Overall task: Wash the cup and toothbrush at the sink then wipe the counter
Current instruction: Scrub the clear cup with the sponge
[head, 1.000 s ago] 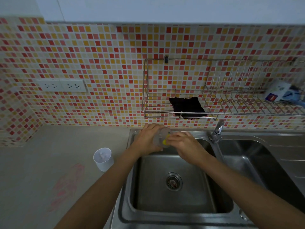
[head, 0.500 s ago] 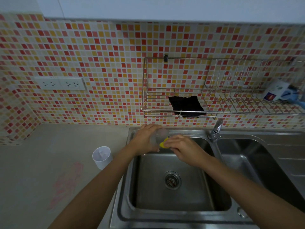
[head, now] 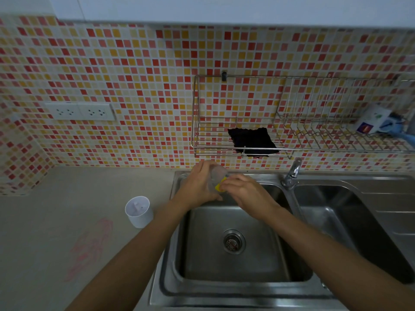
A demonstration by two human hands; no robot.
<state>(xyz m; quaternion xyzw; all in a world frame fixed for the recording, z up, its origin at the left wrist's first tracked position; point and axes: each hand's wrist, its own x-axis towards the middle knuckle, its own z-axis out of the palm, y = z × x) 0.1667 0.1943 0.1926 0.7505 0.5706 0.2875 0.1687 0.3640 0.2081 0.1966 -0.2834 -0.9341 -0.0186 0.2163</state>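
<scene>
My left hand [head: 197, 185] grips a clear plastic cup [head: 216, 176], tilted on its side over the back of the left sink basin [head: 247, 261]. My right hand [head: 244, 194] pinches a small yellow sponge [head: 219, 186] against the cup's mouth. A white cup-shaped holder [head: 139, 212] stands on the counter left of the sink. I see no toothbrush. A black cloth [head: 251, 140] lies on the wire wall rack [head: 202, 144] above the sink.
The tap [head: 292, 173] stands between the two basins, with the right basin [head: 350, 225] beside it. Pink smears [head: 92, 245] mark the beige counter [head: 45, 221]. A packet and a blue item [head: 379, 122] rest on the rack's right end. Wall sockets [head: 80, 112] sit at left.
Both hands stay at the cup over the sink. The right hand's sponge has shifted a little at the cup's mouth; the view has drifted slightly.
</scene>
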